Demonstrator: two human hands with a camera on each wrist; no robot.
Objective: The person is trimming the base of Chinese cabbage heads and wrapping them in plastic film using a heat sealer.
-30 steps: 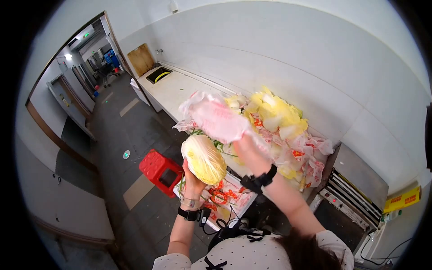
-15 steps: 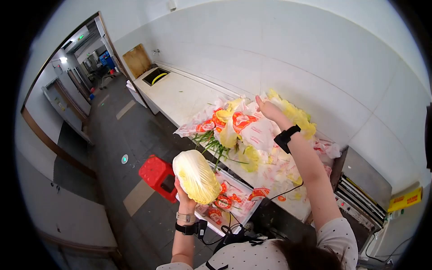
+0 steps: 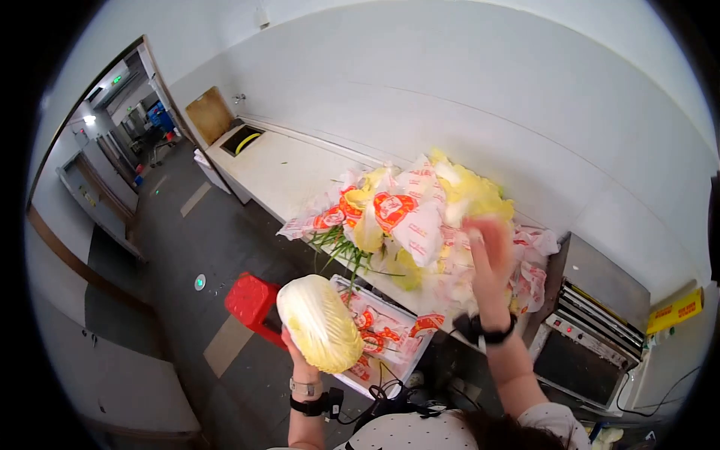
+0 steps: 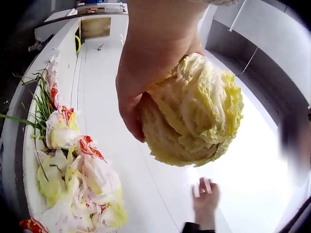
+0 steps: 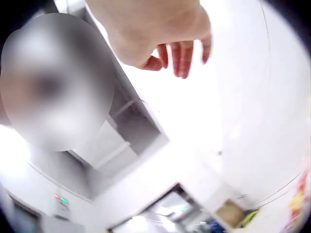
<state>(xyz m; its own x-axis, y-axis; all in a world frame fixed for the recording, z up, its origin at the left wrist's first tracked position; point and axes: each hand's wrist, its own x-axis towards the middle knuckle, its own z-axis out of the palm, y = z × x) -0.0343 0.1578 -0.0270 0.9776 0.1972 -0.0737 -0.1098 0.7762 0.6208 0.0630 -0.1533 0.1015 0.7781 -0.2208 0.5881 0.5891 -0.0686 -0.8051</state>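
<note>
A pale yellow-white napa cabbage [image 3: 319, 322] is held up by my left hand [image 3: 297, 355], above the floor and the left edge of a white bin. In the left wrist view the fingers and thumb of my left hand [image 4: 150, 73] grip the cabbage [image 4: 194, 116] from one side. My right hand [image 3: 491, 244], blurred, is raised over the right part of a heap of leaves and printed plastic wrap [image 3: 420, 217]. Nothing is held in my right hand [image 5: 170, 43], whose fingers are spread and loosely bent in the right wrist view.
The long white counter [image 3: 300, 169] runs along the wall, with green stalks [image 3: 341, 244] at its front edge. Below stands the white bin [image 3: 414, 358] with printed wrap inside. A red stool [image 3: 247, 300] is on the floor at left, a metal appliance [image 3: 592, 330] at right.
My right hand has released the plastic wrap onto the heap and drawn back toward the body, to the right. My left hand and the cabbage have moved slightly down and left.
</note>
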